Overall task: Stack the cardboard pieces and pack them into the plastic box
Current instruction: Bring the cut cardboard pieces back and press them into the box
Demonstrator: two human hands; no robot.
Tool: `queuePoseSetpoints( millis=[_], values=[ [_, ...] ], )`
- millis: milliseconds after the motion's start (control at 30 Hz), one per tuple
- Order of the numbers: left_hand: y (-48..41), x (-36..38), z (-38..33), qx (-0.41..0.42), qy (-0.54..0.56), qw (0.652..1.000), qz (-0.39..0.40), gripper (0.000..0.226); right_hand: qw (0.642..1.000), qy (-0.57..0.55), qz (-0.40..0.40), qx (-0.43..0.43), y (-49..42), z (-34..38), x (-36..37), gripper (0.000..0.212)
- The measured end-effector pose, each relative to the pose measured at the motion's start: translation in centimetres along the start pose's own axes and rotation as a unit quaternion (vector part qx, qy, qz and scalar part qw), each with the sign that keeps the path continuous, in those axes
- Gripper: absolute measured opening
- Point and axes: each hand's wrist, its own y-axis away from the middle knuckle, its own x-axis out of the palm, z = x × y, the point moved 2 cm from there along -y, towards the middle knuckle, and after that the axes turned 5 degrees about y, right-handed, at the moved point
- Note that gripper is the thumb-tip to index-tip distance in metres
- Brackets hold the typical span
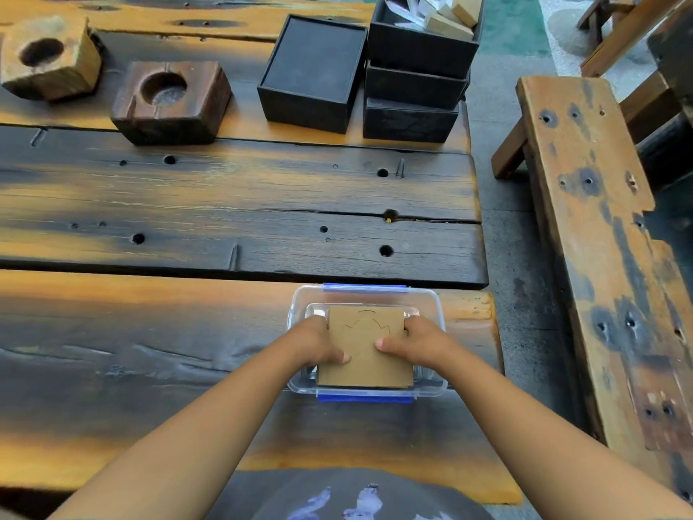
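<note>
Tabletop: both hands point(365, 345) w/ cardboard stack point(365, 365)

Both hands point(318, 341) point(411, 341) forward, fingers curled

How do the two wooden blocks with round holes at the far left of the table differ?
The lighter wooden block is pale tan and sits at the far left edge, while the darker wooden block is reddish brown and sits nearer, to its right. The lighter block's hole looks dark and deep; the darker block's recess shows a greyish bottom. Both are chunky, rough-cut blocks standing apart on the table.
</note>
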Motion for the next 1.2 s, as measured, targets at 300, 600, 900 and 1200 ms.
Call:
queuePoseSetpoints(
  millis=[300, 600, 900, 1200],
  values=[
    [0.5, 0.0, 0.9, 0.038, -0.023, 0.999, 0.023, 0.037, 0.999, 0.013, -0.033, -0.037, 1.0, -1.0, 2.0, 0.043],
    [0.9, 1.3, 1.5, 0.051, -0.060, 0.997, 0.001, 0.062, 0.997, 0.027, -0.052, -0.040, 1.5, -0.9, 2.4, 0.037],
    [1.7, 2.2, 2.3, 0.035, -0.043, 0.996, -0.071, 0.047, 0.999, 0.008, -0.039, -0.026, 2.0, -1.5, 2.5, 0.037],
    [2.5, 2.7, 3.5, 0.081, -0.026, 0.990, -0.110, 0.036, 0.988, 0.061, -0.125, -0.062, 2.7, -2.3, 3.5, 0.033]
  ],
)
